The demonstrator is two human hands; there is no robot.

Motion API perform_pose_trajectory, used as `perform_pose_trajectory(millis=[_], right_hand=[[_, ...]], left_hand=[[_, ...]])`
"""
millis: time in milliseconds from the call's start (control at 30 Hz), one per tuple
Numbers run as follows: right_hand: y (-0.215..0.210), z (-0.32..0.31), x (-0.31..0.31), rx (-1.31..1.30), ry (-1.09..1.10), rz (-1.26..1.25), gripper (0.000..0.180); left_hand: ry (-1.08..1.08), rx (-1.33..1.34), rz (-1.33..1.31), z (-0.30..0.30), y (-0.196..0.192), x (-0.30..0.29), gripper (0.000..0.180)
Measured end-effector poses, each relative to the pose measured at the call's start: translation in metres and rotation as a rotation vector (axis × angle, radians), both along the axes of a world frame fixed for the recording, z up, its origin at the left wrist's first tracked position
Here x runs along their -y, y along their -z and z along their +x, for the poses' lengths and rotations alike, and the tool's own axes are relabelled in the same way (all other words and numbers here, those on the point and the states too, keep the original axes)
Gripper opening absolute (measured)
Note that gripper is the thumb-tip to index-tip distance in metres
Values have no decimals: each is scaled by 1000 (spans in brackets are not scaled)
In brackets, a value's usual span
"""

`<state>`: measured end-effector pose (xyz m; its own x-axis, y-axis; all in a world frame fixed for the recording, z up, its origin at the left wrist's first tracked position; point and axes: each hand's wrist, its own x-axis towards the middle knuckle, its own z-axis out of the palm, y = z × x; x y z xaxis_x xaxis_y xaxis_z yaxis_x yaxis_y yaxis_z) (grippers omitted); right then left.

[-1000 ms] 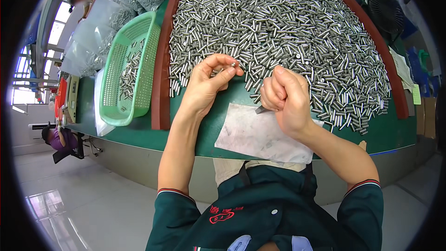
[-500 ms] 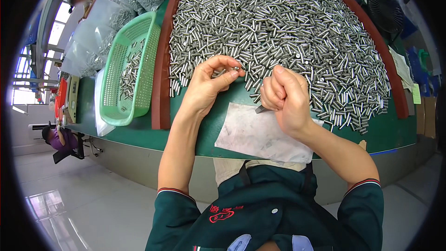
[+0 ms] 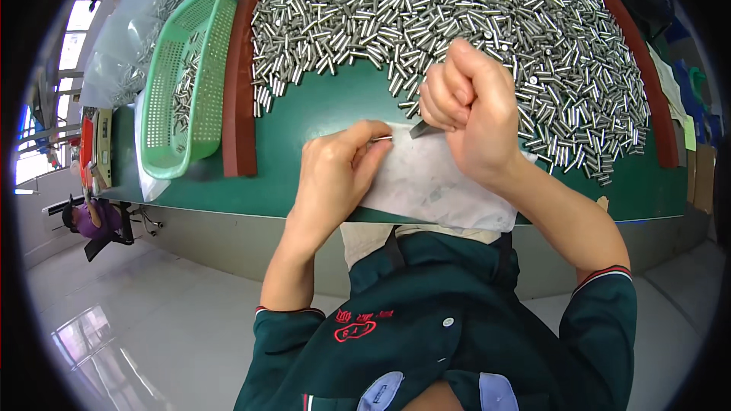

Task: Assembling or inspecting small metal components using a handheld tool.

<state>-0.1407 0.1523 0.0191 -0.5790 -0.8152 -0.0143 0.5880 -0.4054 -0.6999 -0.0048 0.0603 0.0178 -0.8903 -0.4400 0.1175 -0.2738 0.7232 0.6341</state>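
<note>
a green table (image 3: 320, 118) runs across the view, its top edged by a reddish-brown raised border (image 3: 240, 99) that curves around a broad heap of small metal pins (image 3: 457, 7), far too many to count. left of the border sits one pale green perforated basket (image 3: 183, 84) with more pins lying in it, and beyond that several clear plastic bags (image 3: 126, 38). below the table the floor (image 3: 152, 320) is pale, glossy tile; a person in purple (image 3: 95, 217) sits well apart at the far left, beside windows.

one white sheet (image 3: 442, 183) lies on the table's near edge, in front of the heap. two hands work over it. the left hand (image 3: 331, 175) rests on the sheet's left part, its thumb and forefinger pinched on a single metal pin (image 3: 383, 138), whose free end sticks out to the right, past the fingertips (image 3: 373, 148). the right hand (image 3: 468, 110) is clenched into a fist just above the sheet's upper edge, gripping one small dark tool (image 3: 425, 129); only the tool's tip shows, jutting left out of the fist. the pin's end and the tool's tip lie just beside each other, nearly touching, between the two hands. whether they actually meet cannot be told.
</note>
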Motion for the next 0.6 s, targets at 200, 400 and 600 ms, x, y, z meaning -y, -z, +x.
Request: perform_pose_trajectory(millis=[200,400,600], right_hand=[[-13,2,4,68,50,-12,34],[-12,9,9,-24,76,48,36],[-1,11,12,-20,66,68,38]], left_hand=[[-86,42,-25,1,5,-5,10],[-128,-76,-19,0,14,-10,9],[-149,-110,-13,0,16,-11,9]])
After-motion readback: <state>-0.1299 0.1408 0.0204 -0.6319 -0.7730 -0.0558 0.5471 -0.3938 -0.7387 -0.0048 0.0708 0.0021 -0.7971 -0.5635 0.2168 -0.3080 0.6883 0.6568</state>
